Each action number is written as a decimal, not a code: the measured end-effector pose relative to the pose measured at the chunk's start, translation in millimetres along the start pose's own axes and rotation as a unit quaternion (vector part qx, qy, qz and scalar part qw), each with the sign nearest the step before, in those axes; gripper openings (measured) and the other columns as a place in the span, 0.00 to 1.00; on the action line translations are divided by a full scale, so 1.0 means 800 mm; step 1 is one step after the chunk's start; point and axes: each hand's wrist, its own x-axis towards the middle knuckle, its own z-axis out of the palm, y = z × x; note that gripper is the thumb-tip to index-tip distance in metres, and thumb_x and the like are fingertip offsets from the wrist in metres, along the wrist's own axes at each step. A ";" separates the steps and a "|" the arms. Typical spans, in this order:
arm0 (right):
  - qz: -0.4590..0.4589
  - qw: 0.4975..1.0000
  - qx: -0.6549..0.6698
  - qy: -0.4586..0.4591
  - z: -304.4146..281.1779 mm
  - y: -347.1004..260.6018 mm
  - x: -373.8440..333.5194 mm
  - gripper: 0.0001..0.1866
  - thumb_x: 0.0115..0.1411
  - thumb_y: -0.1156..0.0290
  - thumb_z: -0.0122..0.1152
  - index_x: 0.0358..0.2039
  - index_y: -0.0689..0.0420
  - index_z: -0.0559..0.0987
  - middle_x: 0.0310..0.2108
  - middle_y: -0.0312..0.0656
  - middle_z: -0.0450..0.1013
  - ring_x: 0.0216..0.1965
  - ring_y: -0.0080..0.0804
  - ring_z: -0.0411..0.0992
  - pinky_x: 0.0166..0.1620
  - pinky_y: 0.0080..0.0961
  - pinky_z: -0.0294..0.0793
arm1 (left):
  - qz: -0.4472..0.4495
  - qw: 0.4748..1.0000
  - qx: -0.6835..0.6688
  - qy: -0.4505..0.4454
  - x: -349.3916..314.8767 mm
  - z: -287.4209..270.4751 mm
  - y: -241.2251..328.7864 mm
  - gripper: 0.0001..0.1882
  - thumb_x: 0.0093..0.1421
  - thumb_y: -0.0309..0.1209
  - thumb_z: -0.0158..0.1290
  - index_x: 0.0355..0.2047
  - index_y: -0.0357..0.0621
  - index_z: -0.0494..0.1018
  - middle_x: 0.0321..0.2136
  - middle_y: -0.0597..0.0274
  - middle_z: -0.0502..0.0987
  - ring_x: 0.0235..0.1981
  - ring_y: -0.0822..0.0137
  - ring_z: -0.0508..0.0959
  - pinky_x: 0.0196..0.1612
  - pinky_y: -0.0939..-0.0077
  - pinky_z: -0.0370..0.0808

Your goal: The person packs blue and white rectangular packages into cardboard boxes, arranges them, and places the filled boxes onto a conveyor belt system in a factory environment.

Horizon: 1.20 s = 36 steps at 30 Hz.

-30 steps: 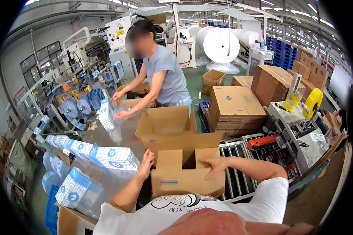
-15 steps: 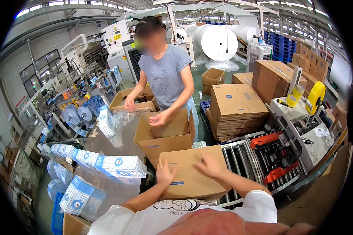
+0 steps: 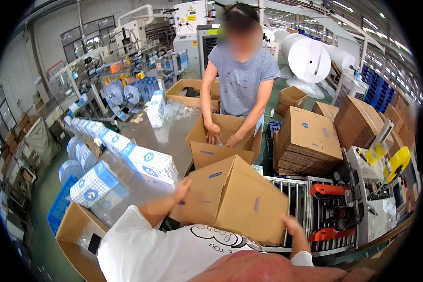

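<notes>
A closed brown cardboard box (image 3: 251,202) is tilted and turned in front of my chest, above the roller conveyor. At its left side, my left hand (image 3: 182,189) presses on the edge, its fingers partly hidden. My right hand (image 3: 292,226) grips the right edge near the lower corner. Just beyond the box stands an open carton (image 3: 211,152); a co-worker in a grey T-shirt (image 3: 242,80) has both hands inside it. To the left, a row of blue-and-white wrapped packs (image 3: 152,162) lies on the metal table (image 3: 138,129).
The roller conveyor (image 3: 298,207) with red parts runs to the right. Stacked flat cartons (image 3: 310,136) stand beyond it, with a yellow tape dispenser (image 3: 398,163) nearby. An open box (image 3: 75,235) and a blue crate (image 3: 56,207) sit at lower left.
My hands have moved from the box's top to its opposite sides, and the box has turned and tilted. The co-worker's hands have gone down into the open carton. The view has swung left.
</notes>
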 end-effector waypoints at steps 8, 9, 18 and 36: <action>-0.195 0.968 0.095 -0.130 0.139 -0.349 -0.221 0.32 0.60 0.71 0.56 0.65 0.60 0.62 0.59 0.48 0.67 0.53 0.36 0.72 0.52 0.30 0.75 | -0.208 0.928 -0.221 -0.215 -0.110 0.049 0.101 0.51 0.58 0.74 0.31 0.68 0.47 0.53 0.67 0.56 0.58 0.67 0.55 0.58 0.67 0.53 0.54; -0.185 0.970 -0.052 -0.151 0.183 -0.326 -0.177 0.30 0.65 0.62 0.54 0.64 0.61 0.62 0.58 0.47 0.68 0.53 0.39 0.72 0.52 0.33 0.76 | -0.175 0.961 -0.067 -0.203 -0.111 0.047 0.117 0.53 0.56 0.75 0.31 0.69 0.47 0.51 0.68 0.56 0.55 0.69 0.54 0.55 0.67 0.51 0.52; -0.354 0.647 -0.665 0.118 0.167 -0.234 -0.120 0.40 0.53 0.60 0.66 0.63 0.59 0.63 0.59 0.52 0.66 0.66 0.50 0.55 0.70 0.43 0.47 | -0.029 0.993 0.065 -0.092 -0.055 0.035 0.073 0.23 0.63 0.28 0.52 0.59 0.39 0.65 0.47 0.50 0.78 0.47 0.55 0.79 0.48 0.62 0.76; -0.191 0.951 -0.220 -0.098 0.249 0.004 -0.017 0.49 0.65 0.49 0.54 0.70 0.65 0.38 0.71 0.60 0.31 0.73 0.51 0.28 0.71 0.36 0.32 | 0.214 0.658 0.721 0.020 -0.075 -0.075 0.007 0.34 0.61 0.35 0.47 0.67 0.42 0.53 0.67 0.48 0.54 0.69 0.51 0.53 0.68 0.49 0.50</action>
